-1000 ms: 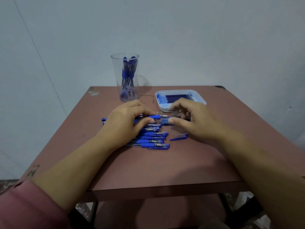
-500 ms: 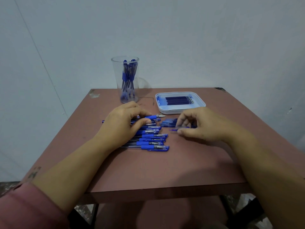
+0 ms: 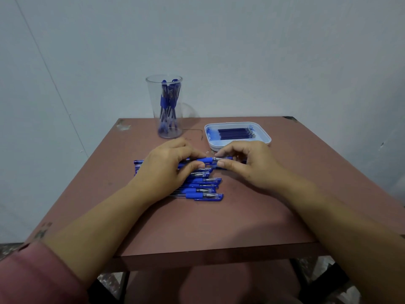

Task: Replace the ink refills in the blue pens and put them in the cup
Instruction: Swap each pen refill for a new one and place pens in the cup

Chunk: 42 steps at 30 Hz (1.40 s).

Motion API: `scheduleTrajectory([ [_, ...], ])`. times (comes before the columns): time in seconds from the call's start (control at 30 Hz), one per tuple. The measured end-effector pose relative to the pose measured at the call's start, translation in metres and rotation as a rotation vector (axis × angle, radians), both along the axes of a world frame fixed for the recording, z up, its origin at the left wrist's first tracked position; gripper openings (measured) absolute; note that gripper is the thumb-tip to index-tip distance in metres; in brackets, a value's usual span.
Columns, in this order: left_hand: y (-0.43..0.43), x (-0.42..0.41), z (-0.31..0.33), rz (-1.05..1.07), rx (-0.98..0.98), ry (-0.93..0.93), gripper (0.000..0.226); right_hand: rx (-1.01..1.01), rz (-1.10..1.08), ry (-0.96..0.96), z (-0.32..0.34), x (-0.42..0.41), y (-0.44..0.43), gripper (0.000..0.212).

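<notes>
A row of several blue pens (image 3: 201,189) lies on the brown table (image 3: 219,224). My left hand (image 3: 168,167) rests over the row and grips one blue pen (image 3: 206,160) by its barrel and rubber grip. My right hand (image 3: 247,163) pinches a blue cap at that pen's tip end; how far the cap is on the tip is hidden by the fingers. A clear plastic cup (image 3: 165,106) with several blue pens stands at the back. To its right, a white tray (image 3: 263,133) holds several dark blue refills (image 3: 236,133).
The table stands against a pale wall and its front edge is near me. Small scraps (image 3: 208,152) lie between the hands and the tray. A pink sleeve (image 3: 37,275) covers my left forearm at the lower left.
My right hand picked a blue cap from the table by the row and carried it up and left to the tip of the pen in my left hand.
</notes>
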<state>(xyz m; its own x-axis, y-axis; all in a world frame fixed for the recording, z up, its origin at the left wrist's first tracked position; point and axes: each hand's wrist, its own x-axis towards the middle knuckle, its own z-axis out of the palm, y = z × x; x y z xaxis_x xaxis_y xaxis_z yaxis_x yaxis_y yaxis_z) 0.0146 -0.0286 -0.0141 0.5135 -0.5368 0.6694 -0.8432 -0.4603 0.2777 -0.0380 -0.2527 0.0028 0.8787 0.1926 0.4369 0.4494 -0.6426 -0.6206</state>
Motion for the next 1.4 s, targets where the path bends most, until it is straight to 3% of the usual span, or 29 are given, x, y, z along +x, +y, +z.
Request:
scheduleTrajectory([
  [0.3,-0.003,-0.008,0.000,0.069,0.033,-0.123,0.025,0.096,0.010,-0.019,-0.005,-0.003,0.007,0.022],
  [0.43,-0.004,-0.007,0.006,0.105,-0.032,-0.016,0.030,0.158,-0.016,0.006,-0.004,0.002,0.013,0.014],
  [0.6,0.005,-0.008,0.009,0.307,0.217,0.194,0.076,0.460,-0.023,0.167,0.010,0.008,0.011,0.009],
  [0.7,0.016,-0.012,0.006,0.377,0.349,0.303,0.094,0.476,-0.056,0.133,0.021,0.017,0.001,0.009],
  [0.87,0.029,-0.017,-0.002,0.276,0.403,0.307,0.091,0.541,-0.116,0.032,0.044,0.038,0.008,0.012],
  [1.2,0.030,-0.016,-0.011,0.294,0.374,0.299,0.080,0.684,-0.151,-0.322,0.085,0.111,0.042,0.029],
  [1.4,0.030,-0.016,-0.012,0.291,0.367,0.298,0.079,0.532,-0.177,-0.382,0.096,0.154,0.054,0.025],
])
